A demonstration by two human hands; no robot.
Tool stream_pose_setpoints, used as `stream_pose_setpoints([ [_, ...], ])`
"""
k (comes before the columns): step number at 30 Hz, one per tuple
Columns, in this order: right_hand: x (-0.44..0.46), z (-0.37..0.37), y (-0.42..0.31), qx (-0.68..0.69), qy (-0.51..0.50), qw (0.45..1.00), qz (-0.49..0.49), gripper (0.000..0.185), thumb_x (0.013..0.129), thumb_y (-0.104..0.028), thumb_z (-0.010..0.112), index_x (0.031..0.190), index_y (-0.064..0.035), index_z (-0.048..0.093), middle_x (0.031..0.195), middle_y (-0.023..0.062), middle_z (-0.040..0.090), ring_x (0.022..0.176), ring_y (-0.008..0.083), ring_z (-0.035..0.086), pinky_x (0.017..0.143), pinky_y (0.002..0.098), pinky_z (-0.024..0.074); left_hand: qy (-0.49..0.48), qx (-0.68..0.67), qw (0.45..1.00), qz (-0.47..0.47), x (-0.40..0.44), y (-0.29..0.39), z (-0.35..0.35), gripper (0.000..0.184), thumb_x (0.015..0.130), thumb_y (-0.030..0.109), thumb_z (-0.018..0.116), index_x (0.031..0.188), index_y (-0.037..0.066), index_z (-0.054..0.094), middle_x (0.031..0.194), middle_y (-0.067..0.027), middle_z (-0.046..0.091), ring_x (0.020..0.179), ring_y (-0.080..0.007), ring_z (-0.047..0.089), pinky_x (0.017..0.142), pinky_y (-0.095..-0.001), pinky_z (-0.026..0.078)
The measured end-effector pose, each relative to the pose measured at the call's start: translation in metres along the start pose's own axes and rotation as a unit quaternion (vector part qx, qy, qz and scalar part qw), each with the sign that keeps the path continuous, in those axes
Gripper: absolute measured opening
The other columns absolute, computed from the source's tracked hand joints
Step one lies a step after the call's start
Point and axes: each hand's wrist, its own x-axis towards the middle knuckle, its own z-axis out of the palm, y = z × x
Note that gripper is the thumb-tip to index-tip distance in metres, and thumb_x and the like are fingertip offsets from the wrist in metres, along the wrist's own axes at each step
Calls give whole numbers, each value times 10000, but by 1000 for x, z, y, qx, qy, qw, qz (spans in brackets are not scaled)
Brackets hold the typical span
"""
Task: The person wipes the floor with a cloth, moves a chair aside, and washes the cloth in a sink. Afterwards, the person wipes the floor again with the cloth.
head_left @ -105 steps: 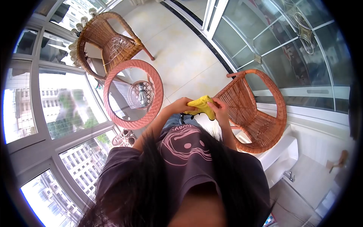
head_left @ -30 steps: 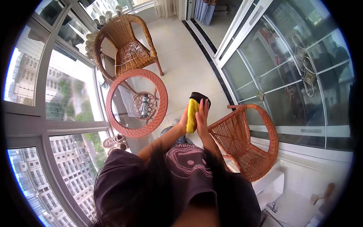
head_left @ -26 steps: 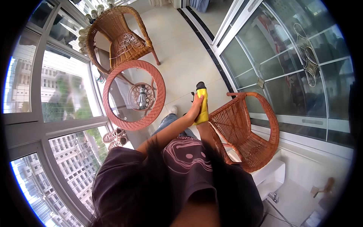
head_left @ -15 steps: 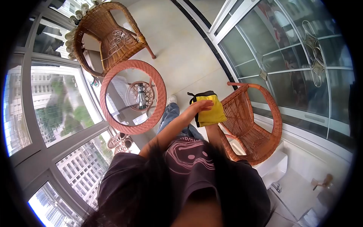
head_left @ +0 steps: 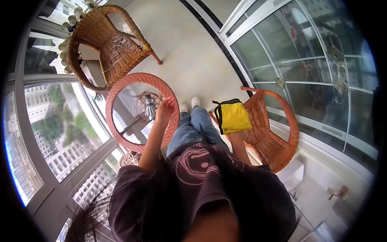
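A yellow cloth with black trim (head_left: 233, 116) lies folded over my right hand, which holds it up from below. The fingers of that hand are hidden beneath the cloth; only the wrist and forearm show. My left hand (head_left: 164, 110) is over the right side of a round glass-topped table with a reddish woven rim (head_left: 114, 92). Its fingers are loosely bent, and I see nothing in them. Just left of this hand is a silver, bottle-like object with a dark top (head_left: 149, 106), standing or lying on the table; its kind is unclear.
A wicker armchair (head_left: 86, 36) with a white cable (head_left: 118, 50) on its seat stands at the upper left. Another wicker armchair (head_left: 270, 133) is close on my right. Windows line the left side, and a glass sliding door (head_left: 298, 68) the right. A small tap (head_left: 293, 195) shows lower right.
My left hand has left the cloth and moved left over the table's rim, beside the silver object. The cloth on my right hand has shifted slightly right. The view has tilted a little.
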Motion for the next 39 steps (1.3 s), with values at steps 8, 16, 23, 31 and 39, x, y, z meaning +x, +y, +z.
stream_pose_setpoints([
  [8,76,4,22,-3,11,1000,0,230,802,-248,500,954,-108,602,1041,133,562,1029,343,492,841,418,403,23,-38,999,-9,41,32,70,270,881,213,479,1099,58,513,1022,-28,592,838,-118,543,803,-260,412],
  [16,165,7,44,-2,24,1000,-10,217,792,-252,505,928,-114,602,1010,125,569,1002,336,504,819,416,411,-18,-25,1000,0,114,74,134,278,879,204,479,1126,79,503,1140,-31,546,927,-144,517,826,-292,405],
  [23,247,17,52,-14,15,1000,0,206,783,-256,509,905,-119,603,982,119,576,979,330,514,799,414,419,-14,-92,995,-32,194,118,160,281,878,191,468,1134,78,497,1134,-24,546,936,-140,513,834,-299,400],
  [31,408,40,18,-34,5,998,55,194,772,-260,514,879,-124,603,950,111,584,952,323,526,777,411,427,-43,-44,994,-87,329,235,210,282,885,187,462,1141,74,487,1100,-11,548,931,-128,513,822,-289,404],
  [39,567,39,-60,-15,-27,996,85,183,762,-264,518,853,-130,603,918,103,591,924,316,537,755,409,435,-123,64,988,-74,421,399,263,344,906,202,423,1208,40,450,1117,-47,552,976,-133,511,851,-289,397],
])
